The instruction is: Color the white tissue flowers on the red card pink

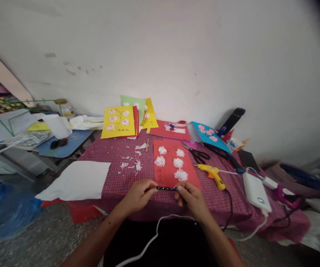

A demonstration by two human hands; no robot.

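My left hand [141, 194] and my right hand [190, 197] pinch the two ends of a slim black pen [167, 188] patterned with small coloured dots. It lies level between them, over the near edge of a red sheet of card [168, 177]. White crumpled-paper flowers [178, 163] sit on that card in two columns, with faint drawn lines and handwriting at its lower left. Black-handled scissors [200, 155] rest by the card's upper right corner. A yellow hot glue gun [212, 174] lies to the right of the card, a glue stick showing at its back.
Torn white paper scraps [133, 163] lie left of the card, beside a large white sheet [78, 180]. Finished yellow flower cards [118, 122] lean at the wall. A white power bank [256, 191] stands at right; its white cable [157, 231] crosses my lap.
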